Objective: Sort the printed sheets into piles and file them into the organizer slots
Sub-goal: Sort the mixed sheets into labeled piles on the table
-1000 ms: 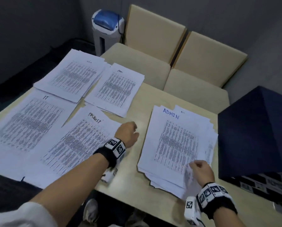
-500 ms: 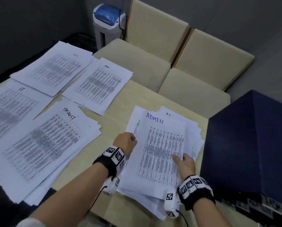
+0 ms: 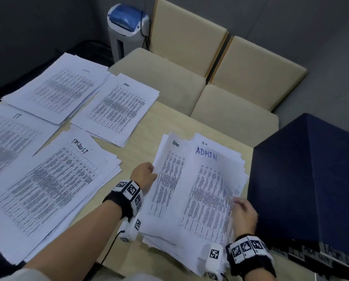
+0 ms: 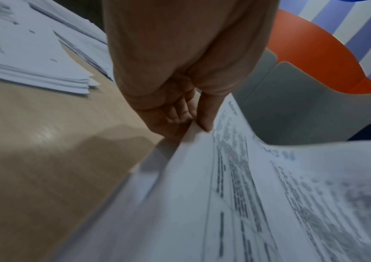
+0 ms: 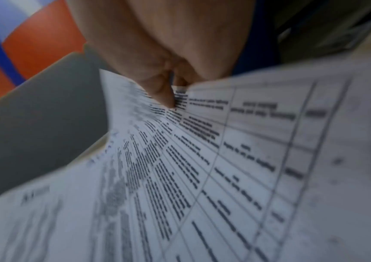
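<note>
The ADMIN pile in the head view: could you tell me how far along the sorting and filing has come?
Sorting looks mostly done: labelled piles such as IT and the task-list pile lie on the table. In hand: the left hand and right hand grip the ADMIN pile by its sides. Left: filing; no organizer slots are clearly visible.

Wood table (image 3: 165,126), 5 paper piles (image 3: 54,179)
</note>
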`<move>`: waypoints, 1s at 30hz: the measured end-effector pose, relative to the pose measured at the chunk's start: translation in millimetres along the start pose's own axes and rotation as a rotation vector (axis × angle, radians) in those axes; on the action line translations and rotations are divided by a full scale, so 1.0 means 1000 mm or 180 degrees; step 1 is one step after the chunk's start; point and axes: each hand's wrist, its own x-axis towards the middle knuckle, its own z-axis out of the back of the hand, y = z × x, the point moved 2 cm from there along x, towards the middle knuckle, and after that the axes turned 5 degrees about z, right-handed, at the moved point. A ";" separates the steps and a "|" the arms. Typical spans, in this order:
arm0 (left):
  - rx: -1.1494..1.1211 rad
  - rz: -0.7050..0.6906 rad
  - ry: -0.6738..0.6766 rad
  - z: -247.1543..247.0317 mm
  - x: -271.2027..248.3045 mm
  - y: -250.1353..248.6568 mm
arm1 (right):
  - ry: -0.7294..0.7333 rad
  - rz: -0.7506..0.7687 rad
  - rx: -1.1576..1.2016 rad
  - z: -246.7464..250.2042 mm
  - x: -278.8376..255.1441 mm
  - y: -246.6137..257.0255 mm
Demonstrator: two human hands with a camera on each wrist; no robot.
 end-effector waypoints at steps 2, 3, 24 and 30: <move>-0.0047 -0.0017 0.0100 0.002 0.004 0.002 | 0.0009 -0.0129 0.0611 -0.001 -0.006 0.001; -0.0113 -0.0033 0.0113 0.001 0.006 0.003 | 0.0038 -0.0221 0.0866 -0.004 -0.011 0.002; -0.1393 -0.0489 0.1197 -0.013 -0.046 -0.023 | 0.0518 -0.0648 0.1012 -0.007 -0.026 -0.017; 0.0103 -0.1138 0.0910 -0.016 -0.044 -0.026 | 0.0340 -0.0815 0.1231 -0.004 -0.015 -0.020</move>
